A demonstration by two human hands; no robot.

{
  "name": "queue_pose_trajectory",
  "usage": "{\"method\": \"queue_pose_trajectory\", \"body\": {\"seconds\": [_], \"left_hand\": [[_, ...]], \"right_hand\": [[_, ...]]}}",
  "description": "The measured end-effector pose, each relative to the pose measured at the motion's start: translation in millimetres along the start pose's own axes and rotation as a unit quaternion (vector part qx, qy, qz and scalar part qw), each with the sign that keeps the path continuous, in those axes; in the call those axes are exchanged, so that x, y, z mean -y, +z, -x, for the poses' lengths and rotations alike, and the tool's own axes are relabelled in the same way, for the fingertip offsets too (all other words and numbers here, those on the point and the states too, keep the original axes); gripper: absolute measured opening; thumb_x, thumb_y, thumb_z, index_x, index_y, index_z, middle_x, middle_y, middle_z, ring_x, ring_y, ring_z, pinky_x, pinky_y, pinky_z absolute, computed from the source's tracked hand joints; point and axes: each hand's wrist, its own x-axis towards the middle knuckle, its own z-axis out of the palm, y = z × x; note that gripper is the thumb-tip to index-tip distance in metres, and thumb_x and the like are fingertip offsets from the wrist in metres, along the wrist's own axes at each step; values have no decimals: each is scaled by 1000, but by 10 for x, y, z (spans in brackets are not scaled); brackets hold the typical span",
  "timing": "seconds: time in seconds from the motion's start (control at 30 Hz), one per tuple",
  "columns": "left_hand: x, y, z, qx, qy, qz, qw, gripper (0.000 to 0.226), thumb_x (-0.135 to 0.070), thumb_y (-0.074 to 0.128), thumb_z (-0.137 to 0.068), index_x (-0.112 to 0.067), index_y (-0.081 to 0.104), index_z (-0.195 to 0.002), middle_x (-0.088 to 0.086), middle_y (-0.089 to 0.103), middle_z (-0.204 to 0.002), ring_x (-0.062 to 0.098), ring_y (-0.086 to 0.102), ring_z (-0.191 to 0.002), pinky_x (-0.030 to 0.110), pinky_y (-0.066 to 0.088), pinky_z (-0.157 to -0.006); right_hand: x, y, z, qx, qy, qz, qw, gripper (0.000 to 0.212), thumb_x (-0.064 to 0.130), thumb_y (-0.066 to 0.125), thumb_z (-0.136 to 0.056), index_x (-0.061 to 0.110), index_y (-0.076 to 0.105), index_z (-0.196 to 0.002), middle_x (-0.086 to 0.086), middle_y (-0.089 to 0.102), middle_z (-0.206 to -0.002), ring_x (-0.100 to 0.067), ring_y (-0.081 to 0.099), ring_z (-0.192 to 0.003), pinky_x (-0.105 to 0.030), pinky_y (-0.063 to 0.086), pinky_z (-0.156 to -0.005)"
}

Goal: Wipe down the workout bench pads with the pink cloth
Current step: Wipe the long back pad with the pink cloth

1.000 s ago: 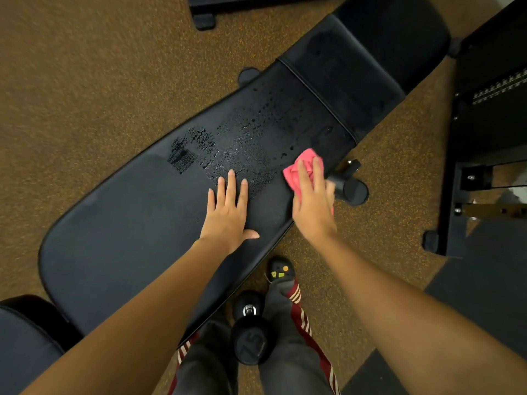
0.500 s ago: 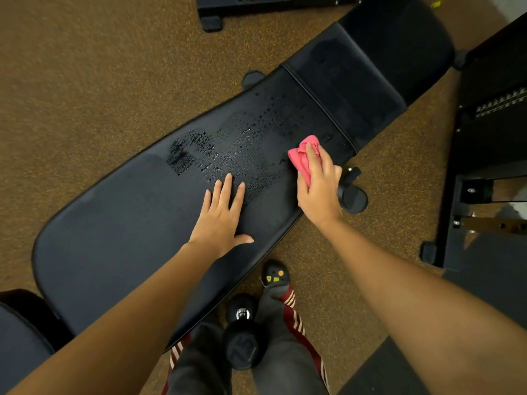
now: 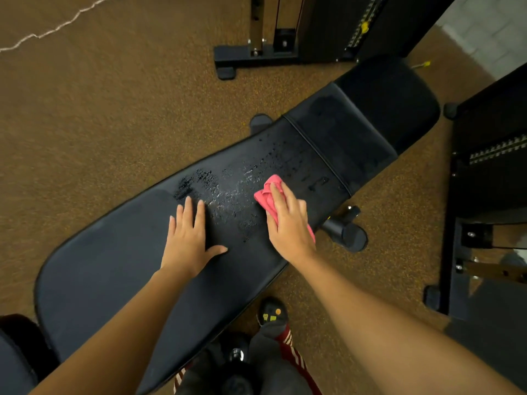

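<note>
The long black back pad (image 3: 114, 266) of the workout bench runs diagonally from lower left to upper right, with wet droplets glistening in its middle. The shorter seat pad (image 3: 370, 124) joins it at the upper right. My right hand (image 3: 288, 223) presses the crumpled pink cloth (image 3: 266, 192) flat against the wet patch, fingers straight on top of it. My left hand (image 3: 189, 238) lies flat on the pad, fingers spread, just left of the wet area.
A black adjustment knob (image 3: 346, 233) sticks out under the bench near my right hand. A weight machine frame (image 3: 256, 52) stands behind, another machine (image 3: 490, 195) at right. A dumbbell (image 3: 236, 357) and my shoe (image 3: 271, 313) are on the brown floor below.
My right hand has slid the pink cloth leftward from the pad's near edge into the wet patch. The left hand stays flat on the pad.
</note>
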Motion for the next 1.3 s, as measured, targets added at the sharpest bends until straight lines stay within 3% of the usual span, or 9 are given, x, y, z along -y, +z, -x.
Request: {"method": "queue_pose_trajectory", "body": {"seconds": [0.3, 0.47, 0.6, 0.8, 0.97, 1.07, 1.3], "left_hand": [[74, 30, -123, 26, 9, -47, 999, 121, -65, 58, -72, -5, -16, -145, 19, -19, -153, 36, -10, -143, 45, 2, -116], [98, 47, -195, 36, 6, -37, 999, 125, -65, 63, -67, -3, -13, -145, 22, -17, -153, 38, -7, -143, 46, 5, -116], [125, 80, -202, 26, 16, -14, 999, 126, -63, 68, -64, -3, -7, -146, 23, -13, -153, 39, -5, -142, 49, 8, -115], [138, 99, -224, 16, 26, -14, 999, 126, -61, 72, -61, -1, 1, -147, 25, -6, -153, 42, 0, -142, 52, 12, -113], [113, 97, -227, 22, 20, -20, 999, 126, -59, 73, -61, 0, 0, -146, 26, -8, -153, 42, 0, -142, 52, 11, -114], [113, 86, -224, 26, 20, -34, 999, 126, -62, 69, -63, -1, -3, -146, 26, -9, -153, 41, -1, -142, 51, 11, -114], [110, 69, -222, 36, 14, -45, 998, 125, -65, 65, -65, -3, -7, -146, 24, -13, -153, 40, -4, -142, 51, 9, -114]], "right_hand": [[187, 242, -72, 30, 43, 50, 997, 67, 15, 55, -87, 15, 27, -148, -18, 22, -153, -38, 48, -104, -47, 43, -92], [321, 379, 149, 66, -35, 101, 992, 72, 20, 67, -70, 15, 42, -138, -15, 42, -144, -26, 56, -84, -37, 52, -69], [190, 295, 73, 81, -71, 118, 987, 76, 13, 71, -67, 17, 42, -137, -14, 44, -141, -25, 55, -80, -36, 53, -66], [251, 307, 27, 70, 11, 93, 993, 73, 3, 55, -80, 17, 27, -147, -13, 17, -156, -33, 47, -100, -44, 44, -82], [344, 425, 302, 96, -41, 96, 990, 77, 11, 66, -72, 19, 36, -142, -12, 35, -148, -26, 54, -89, -39, 52, -72], [260, 369, 217, 114, -76, 95, 986, 71, 6, 57, -80, 18, 30, -145, -13, 27, -152, -31, 50, -98, -44, 47, -81], [320, 371, 70, 58, 16, 81, 995, 73, 2, 54, -80, 17, 28, -147, -12, 20, -155, -33, 47, -100, -44, 44, -81]]}}
